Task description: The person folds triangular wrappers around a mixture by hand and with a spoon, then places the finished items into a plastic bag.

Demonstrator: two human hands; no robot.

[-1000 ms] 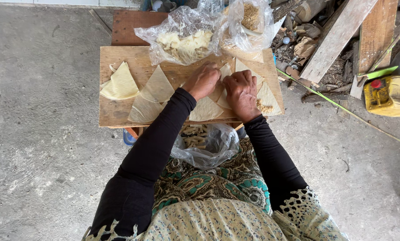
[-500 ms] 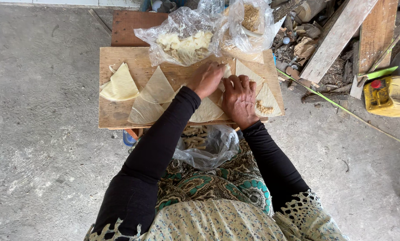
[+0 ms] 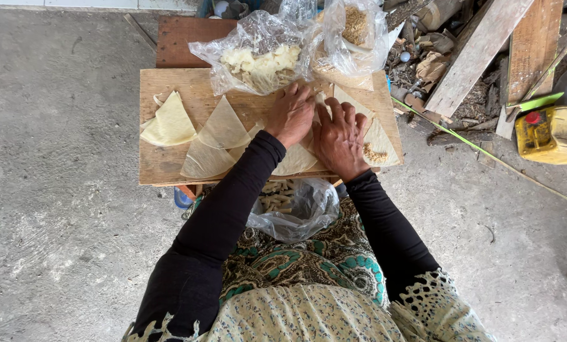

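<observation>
Hands work close together on the square board of pale wood point(image 3: 169, 168), near its far edge. The left hand point(image 3: 291, 114) lies palm down with fingers loosely bent, and its fingertips press on a thin cream-coloured triangular pastry sheet point(image 3: 296, 159) just below the clear plastic bag of pale yellow filling point(image 3: 258, 60); it grips nothing that I can see. The right hand point(image 3: 339, 138) is beside it, touching it, flat and spread, fingers resting on the same sheet. Whether either hand pinches the sheet, I cannot tell. On the right side of the board lies another cream triangular sheet with brown crumbs point(image 3: 377, 147). On the left side of the board lie more folded cream sheets point(image 3: 169, 121), well apart from the hands.
</observation>
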